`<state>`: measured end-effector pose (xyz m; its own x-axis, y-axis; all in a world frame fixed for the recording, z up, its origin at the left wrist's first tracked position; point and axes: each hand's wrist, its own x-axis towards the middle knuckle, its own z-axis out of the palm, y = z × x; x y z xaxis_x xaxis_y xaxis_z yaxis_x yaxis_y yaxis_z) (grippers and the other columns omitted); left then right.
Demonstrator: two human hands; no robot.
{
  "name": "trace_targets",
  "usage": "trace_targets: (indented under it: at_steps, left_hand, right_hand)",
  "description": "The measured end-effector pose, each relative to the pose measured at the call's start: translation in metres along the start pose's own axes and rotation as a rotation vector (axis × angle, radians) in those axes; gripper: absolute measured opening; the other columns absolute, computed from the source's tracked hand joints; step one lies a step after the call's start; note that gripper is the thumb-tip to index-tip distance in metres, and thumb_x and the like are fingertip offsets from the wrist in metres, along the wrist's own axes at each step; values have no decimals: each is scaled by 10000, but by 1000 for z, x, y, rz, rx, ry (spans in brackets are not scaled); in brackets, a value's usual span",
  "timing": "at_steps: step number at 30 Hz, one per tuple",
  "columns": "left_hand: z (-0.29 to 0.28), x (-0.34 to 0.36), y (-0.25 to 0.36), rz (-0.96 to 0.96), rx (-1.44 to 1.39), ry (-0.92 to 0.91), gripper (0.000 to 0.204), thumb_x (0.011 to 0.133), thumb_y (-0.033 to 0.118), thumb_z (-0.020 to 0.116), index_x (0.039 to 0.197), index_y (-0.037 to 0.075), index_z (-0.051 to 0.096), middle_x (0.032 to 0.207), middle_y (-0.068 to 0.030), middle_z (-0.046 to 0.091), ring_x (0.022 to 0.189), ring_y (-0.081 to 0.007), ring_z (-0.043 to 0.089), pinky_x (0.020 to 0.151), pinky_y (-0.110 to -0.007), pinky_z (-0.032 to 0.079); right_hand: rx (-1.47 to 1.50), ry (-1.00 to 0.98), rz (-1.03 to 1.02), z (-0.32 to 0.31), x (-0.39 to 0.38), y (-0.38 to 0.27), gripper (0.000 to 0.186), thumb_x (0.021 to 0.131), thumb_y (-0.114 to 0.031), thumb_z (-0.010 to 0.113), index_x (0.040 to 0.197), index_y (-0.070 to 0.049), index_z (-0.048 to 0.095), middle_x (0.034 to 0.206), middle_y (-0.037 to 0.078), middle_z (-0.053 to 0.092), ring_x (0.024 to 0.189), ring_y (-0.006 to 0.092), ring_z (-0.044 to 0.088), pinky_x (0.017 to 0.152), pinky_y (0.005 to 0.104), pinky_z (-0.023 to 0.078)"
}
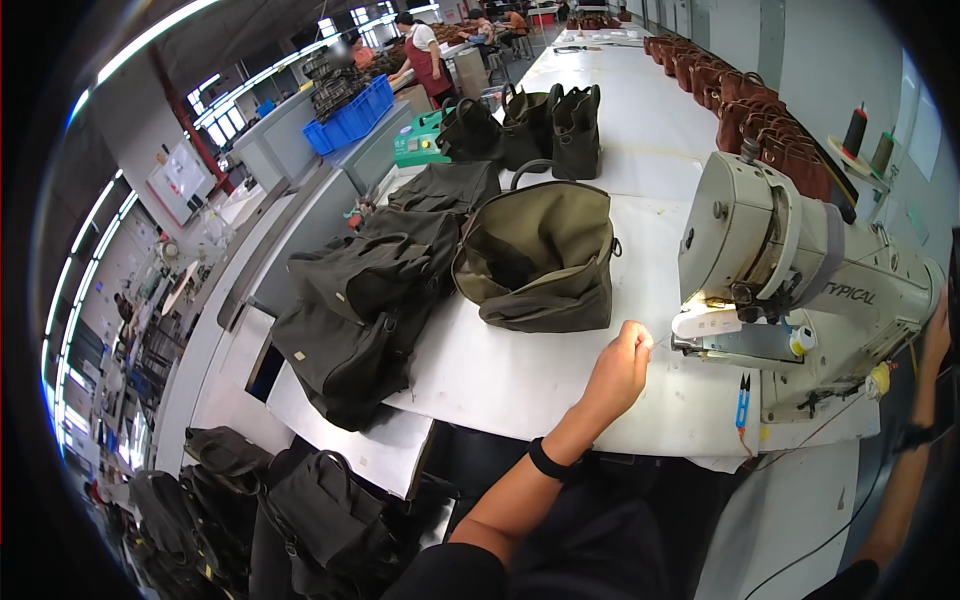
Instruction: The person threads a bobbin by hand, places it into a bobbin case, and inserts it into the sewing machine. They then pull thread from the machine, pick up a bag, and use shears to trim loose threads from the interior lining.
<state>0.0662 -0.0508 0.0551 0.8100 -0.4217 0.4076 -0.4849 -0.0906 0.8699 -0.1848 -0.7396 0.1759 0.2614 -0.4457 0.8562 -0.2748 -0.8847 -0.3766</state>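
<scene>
My left hand (624, 362) is closed in a pinch just left of the sewing machine (725, 230). What looks like a thin thread runs from its fingertips toward the machine's needle end. At the far right, my right hand (938, 335) is beside the handwheel end of the machine; its fingers are mostly hidden at the picture's rim. An olive-green bag (545, 260) stands on the white table, its mouth wide, a little beyond my left hand. Blue-handled thread snips (743, 402) lie near the table's front edge, by the machine's base.
Dark green bags (370, 280) are heaped on the left, with more bags (310, 500) below the table. Several small dark bags (530, 130) stand farther back beside a green box (418, 140). Brown bags (750, 110) line the right. Thread cones (855, 130) stand behind the machine.
</scene>
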Motion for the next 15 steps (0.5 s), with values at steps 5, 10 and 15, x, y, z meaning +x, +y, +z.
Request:
trace_targets:
  at_steps: [5,10,15]
  left_hand:
    - [-4,-2,1,-74,-42,-24,38,1006,75,491,1012,40,478,764,-79,585,695,-164,577,666,-317,473]
    - [-2,2,-8,106,30,-12,12,990,54,501,1001,51,496,764,-128,617,696,-249,627,661,-352,484]
    - [2,2,-6,-48,-86,-35,64,1020,69,471,973,29,490,765,-22,575,636,-74,487,586,-246,399]
  right_hand:
    - [-88,-9,-58,-25,-24,-33,480,1067,-360,452,1354,8,564,1395,147,570,1329,249,498,1125,334,339]
    - [-98,-466,37,-21,80,-55,537,1019,-438,528,1270,27,623,1223,139,680,1124,182,612,984,313,448]
    - [55,-875,226,-15,91,-102,586,999,-501,526,1174,37,680,1014,60,703,901,103,611,826,267,480]
